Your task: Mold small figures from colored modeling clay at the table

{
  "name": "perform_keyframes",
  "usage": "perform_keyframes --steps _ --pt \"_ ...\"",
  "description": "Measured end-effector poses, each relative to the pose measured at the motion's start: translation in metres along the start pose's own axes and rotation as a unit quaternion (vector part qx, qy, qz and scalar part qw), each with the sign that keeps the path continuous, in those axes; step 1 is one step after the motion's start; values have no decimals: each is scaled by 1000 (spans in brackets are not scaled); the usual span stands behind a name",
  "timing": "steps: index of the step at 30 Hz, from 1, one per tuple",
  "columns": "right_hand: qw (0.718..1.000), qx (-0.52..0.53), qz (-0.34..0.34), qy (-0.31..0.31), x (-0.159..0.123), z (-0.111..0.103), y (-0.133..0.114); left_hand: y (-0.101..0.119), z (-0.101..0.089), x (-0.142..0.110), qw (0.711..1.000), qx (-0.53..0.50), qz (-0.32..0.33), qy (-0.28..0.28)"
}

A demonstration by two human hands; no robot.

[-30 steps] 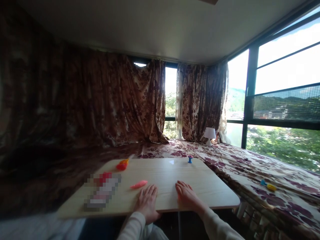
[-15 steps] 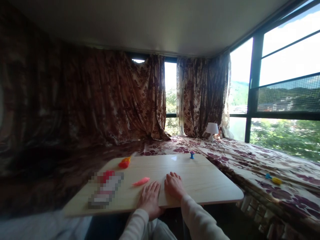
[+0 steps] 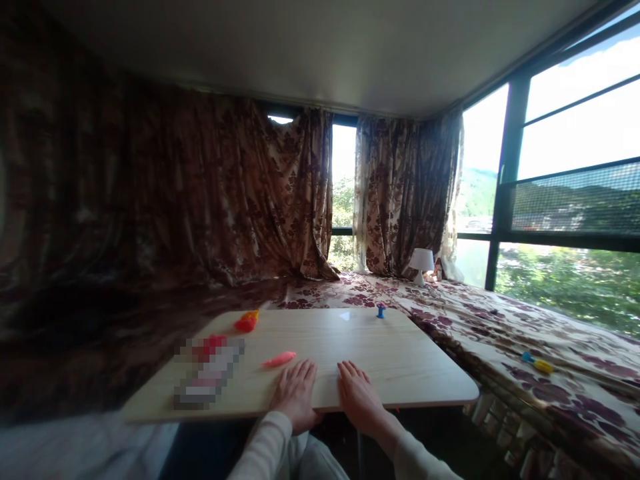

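Note:
Both hands rest on the near edge of a pale wood-look table [image 3: 320, 340]. My left hand [image 3: 295, 393] lies flat with its fingers stretched forward, holding nothing. Just beyond its fingertips, to the left, is a pink carrot-shaped toy [image 3: 280, 359], apart from the hand. To the right, my right hand [image 3: 359, 393] lies palm down on the tabletop, fingers extended and empty. A gap of bare tabletop separates the two hands. At the far edge stands a small blue toy piece [image 3: 381, 311] with a reddish top.
On the table's left are a red and yellow toy [image 3: 247, 321], a red item [image 3: 214, 345] and a blurred-out flat object [image 3: 210, 377]. A blue and yellow toy [image 3: 540, 364] lies on the floral-covered ledge [image 3: 575, 333] at right. A white lamp [image 3: 421, 261] stands farther back.
My right hand has slid back toward the near edge and a little right, its fingers straightening. My left hand stays nearly in place. The view has shifted slightly.

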State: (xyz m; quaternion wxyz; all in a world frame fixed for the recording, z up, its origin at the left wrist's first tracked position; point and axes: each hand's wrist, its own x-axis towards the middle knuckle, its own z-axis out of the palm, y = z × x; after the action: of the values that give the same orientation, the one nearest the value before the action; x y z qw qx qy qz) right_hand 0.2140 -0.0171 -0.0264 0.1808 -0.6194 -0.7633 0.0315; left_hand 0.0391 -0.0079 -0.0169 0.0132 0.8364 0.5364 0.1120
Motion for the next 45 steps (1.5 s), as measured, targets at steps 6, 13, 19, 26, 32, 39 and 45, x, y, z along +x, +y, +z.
perform_keyframes --steps 6,13,19,26,32,39,45 --pt "999 -17 19 20 21 5 -22 1 0 0 1000 -3 -7 -3" --pt "999 -21 19 18 59 -6 -7 3 -4 -2 1000 -20 -5 5" --pt "999 -46 -5 -12 31 -22 29 3 -4 -2 1000 -24 -7 4" --pt "999 -24 -31 -10 -9 -6 3 4 -4 -3 1000 -7 -9 -2" --pt "1000 -14 0 -6 24 -3 -26 3 -3 -1 1000 2 -11 -1" --pt "1000 -8 14 1 64 0 -22 2 -3 0 1000 -2 -14 -1" --pt "1000 -13 -16 -18 57 -11 7 2 -2 -1 1000 2 -13 -8"
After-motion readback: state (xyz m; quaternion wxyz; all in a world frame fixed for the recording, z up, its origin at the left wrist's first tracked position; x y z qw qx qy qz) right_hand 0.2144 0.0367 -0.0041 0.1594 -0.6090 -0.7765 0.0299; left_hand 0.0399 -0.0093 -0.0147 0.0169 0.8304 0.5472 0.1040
